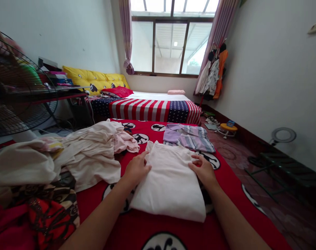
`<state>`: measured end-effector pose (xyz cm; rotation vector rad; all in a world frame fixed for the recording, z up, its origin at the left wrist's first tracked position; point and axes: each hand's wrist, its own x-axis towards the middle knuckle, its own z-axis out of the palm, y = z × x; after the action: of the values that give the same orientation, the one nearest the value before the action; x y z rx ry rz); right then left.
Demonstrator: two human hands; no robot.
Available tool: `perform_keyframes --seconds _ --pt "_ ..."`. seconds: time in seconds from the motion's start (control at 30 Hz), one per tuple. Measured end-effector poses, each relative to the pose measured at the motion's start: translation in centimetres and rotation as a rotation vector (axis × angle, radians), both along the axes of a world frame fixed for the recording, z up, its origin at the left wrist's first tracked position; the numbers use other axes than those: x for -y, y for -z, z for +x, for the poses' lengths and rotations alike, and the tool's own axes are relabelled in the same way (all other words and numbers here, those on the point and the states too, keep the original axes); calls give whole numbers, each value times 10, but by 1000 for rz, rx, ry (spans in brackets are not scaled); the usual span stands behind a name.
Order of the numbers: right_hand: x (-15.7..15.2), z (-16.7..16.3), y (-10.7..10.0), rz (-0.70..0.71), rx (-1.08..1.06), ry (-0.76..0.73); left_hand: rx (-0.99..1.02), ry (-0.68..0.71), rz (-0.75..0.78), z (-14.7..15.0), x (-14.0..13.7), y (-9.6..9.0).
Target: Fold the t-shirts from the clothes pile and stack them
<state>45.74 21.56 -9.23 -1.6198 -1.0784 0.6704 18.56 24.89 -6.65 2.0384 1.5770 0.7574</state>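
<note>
A white folded shirt (173, 184) lies flat on the red cloth in front of me, its collar end facing away. My left hand (137, 168) rests along its left edge, thumb and forefinger apart and touching the fabric. At the opposite edge is my right hand (204, 171), its fingers spread, the thumb on the white cloth and the fingertips close to the shoulder. Neither hand shows a grip on the fabric. Just beyond the shirt lies a folded lilac and grey striped garment (189, 137).
Loose cream clothes (91, 152) and a red patterned garment (52, 220) are heaped on the left of the red bedspread (158, 238). A fan (19, 86) stands at far left. On the right are a dark green bench (290, 165) and a small yellow stool (228, 127).
</note>
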Motion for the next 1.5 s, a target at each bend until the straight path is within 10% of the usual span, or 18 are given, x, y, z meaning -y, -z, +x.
perform_keyframes --seconds 0.1,0.27,0.63,0.87,1.2,1.5 --pt "-4 5 -2 -1 82 -13 -190 82 261 19 16 -7" --pt "-9 -1 -1 178 139 -169 -241 392 175 49 35 7" --pt "2 -28 -25 334 783 -165 -345 349 164 50 40 24" --pt "-4 -38 2 -230 1060 -361 -308 300 116 44 36 33" --pt "-2 -23 -1 122 890 -127 159 34 167 14 -14 17" --pt "0 -29 -10 -232 999 -231 -88 54 237 17 -17 34"
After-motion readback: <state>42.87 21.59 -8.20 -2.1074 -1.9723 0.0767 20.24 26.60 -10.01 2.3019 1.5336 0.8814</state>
